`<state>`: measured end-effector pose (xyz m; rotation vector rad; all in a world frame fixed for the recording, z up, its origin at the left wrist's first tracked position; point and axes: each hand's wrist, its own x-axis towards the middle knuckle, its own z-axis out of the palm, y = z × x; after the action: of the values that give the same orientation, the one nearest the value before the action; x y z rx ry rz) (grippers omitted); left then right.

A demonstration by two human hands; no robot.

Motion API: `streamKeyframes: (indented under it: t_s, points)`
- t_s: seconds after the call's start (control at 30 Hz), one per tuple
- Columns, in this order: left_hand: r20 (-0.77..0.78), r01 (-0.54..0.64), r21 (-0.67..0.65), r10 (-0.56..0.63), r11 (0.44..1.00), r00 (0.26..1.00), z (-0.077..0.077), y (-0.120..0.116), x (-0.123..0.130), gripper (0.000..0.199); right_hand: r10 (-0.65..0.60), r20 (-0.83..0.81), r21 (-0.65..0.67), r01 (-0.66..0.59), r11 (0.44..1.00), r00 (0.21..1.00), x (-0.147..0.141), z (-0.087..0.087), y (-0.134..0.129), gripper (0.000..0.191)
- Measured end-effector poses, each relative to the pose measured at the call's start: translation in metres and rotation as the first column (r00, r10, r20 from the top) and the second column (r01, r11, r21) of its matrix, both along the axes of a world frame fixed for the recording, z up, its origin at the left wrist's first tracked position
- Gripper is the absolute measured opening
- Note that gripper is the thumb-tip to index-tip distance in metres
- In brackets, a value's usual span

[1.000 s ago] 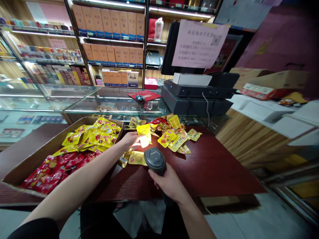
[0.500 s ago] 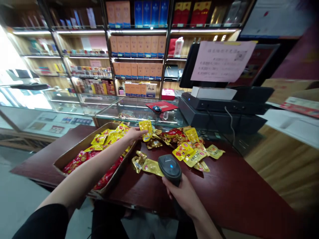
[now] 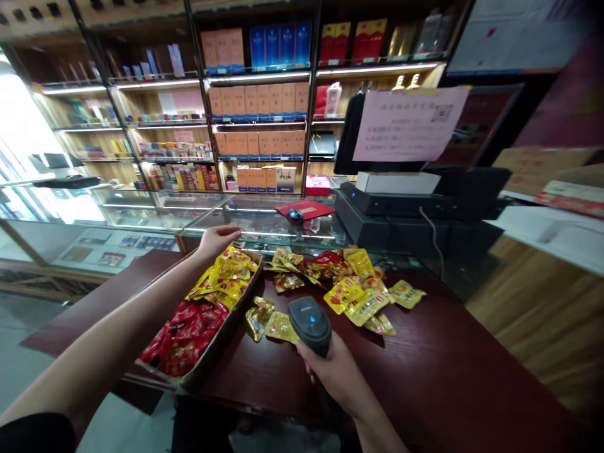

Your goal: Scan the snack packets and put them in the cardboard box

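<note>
A cardboard box (image 3: 221,343) on the left of the dark red table holds yellow packets (image 3: 226,277) at its far end and red packets (image 3: 189,333) nearer me. My left hand (image 3: 219,242) is over the box's far end, fingers extended, with no packet visible in it. My right hand (image 3: 330,371) grips a black handheld scanner (image 3: 310,324) with a blue light. Just beyond the scanner lie a pale gold packet (image 3: 279,327) and a crumpled gold packet (image 3: 258,316). Farther back and right is a loose pile of yellow, gold and red packets (image 3: 363,296).
Behind the table (image 3: 425,371) stands a glass counter (image 3: 236,217) with a red mat (image 3: 306,209) and a mouse. A black cash drawer (image 3: 377,226) and a monitor with a paper sheet (image 3: 406,126) stand at right. Shelves of boxes line the back.
My left hand has let go of the yellow packet and moved left, over the box. The box sits more upright in view and slightly right. The scanner has shifted slightly left and down.
</note>
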<state>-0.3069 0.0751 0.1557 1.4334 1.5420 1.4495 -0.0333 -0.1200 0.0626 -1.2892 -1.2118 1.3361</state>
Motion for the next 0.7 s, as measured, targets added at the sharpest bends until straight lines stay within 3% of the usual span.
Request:
streamKeyframes:
  t_s: [0.17, 0.3, 0.4, 0.47, 0.57, 0.7]
  points:
    - [-0.038, 0.245, -0.088, -0.249, 0.966, 0.968, -0.046, 0.012, 0.086, 0.042, -0.084, -0.037, -0.025, 0.083, 0.996, 0.996, 0.024, -0.011, -0.003, 0.04]
    - [-0.058, 0.47, -0.191, -0.487, 0.862, 0.871, -0.088, 0.006, 0.166, 0.033, -0.213, -0.02, -0.043, 0.212, 0.976, 0.977, 0.051, -0.021, -0.011, 0.042]
    - [-0.107, 0.58, -0.222, -0.611, 0.784, 0.784, -0.112, -0.003, 0.216, 0.031, -0.271, 0.021, -0.037, 0.272, 0.962, 0.962, 0.072, -0.029, -0.02, 0.038]
    - [-0.209, 0.604, -0.21, -0.639, 0.769, 0.74, -0.122, -0.009, 0.24, 0.035, -0.307, 0.042, -0.035, 0.308, 0.951, 0.951, 0.085, -0.034, -0.025, 0.035]
    - [-0.47, 0.565, -0.155, -0.563, 0.81, 0.679, -0.13, -0.016, 0.264, 0.044, -0.349, 0.045, -0.037, 0.351, 0.936, 0.936, 0.1, -0.042, -0.032, 0.034]
    - [-0.732, 0.506, -0.177, -0.457, 0.844, 0.506, -0.139, -0.02, 0.275, 0.066, -0.35, 0.033, -0.037, 0.351, 0.935, 0.936, 0.11, -0.047, -0.036, 0.034]
